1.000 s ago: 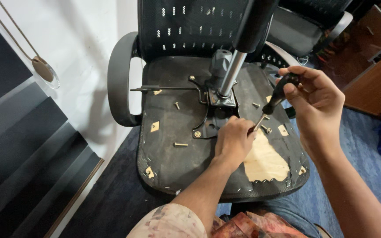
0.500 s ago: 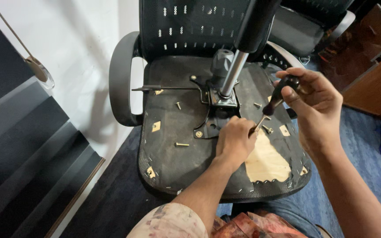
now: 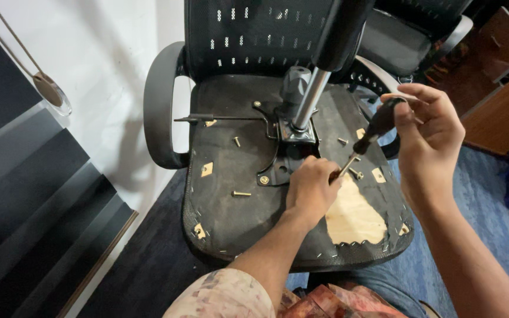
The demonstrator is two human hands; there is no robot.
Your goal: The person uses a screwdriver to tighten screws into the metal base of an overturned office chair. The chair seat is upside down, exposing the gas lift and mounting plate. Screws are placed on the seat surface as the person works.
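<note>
An office chair lies upturned, the black underside of its seat (image 3: 237, 218) facing me, with a metal mechanism plate (image 3: 284, 162) and a silver gas cylinder (image 3: 308, 97) at its middle. My right hand (image 3: 428, 132) grips a black-handled screwdriver (image 3: 373, 131), whose shaft slants down to the left. My left hand (image 3: 310, 188) rests on the seat beside the plate, fingers pinched around the screwdriver's tip; whatever it pinches there is hidden. Loose brass screws lie on the seat, one (image 3: 241, 193) left of my left hand and another (image 3: 237, 141) farther up.
A black armrest (image 3: 159, 106) curves off the seat's left side. A lever rod (image 3: 219, 118) runs left from the mechanism. Torn fabric exposes bare plywood (image 3: 354, 218) at the lower right. A second chair (image 3: 407, 35) and a wooden cabinet (image 3: 502, 100) stand behind; dark steps (image 3: 25, 194) are left.
My right hand has tilted the screwdriver and shifted it slightly up. My left hand stays at the tip by the plate.
</note>
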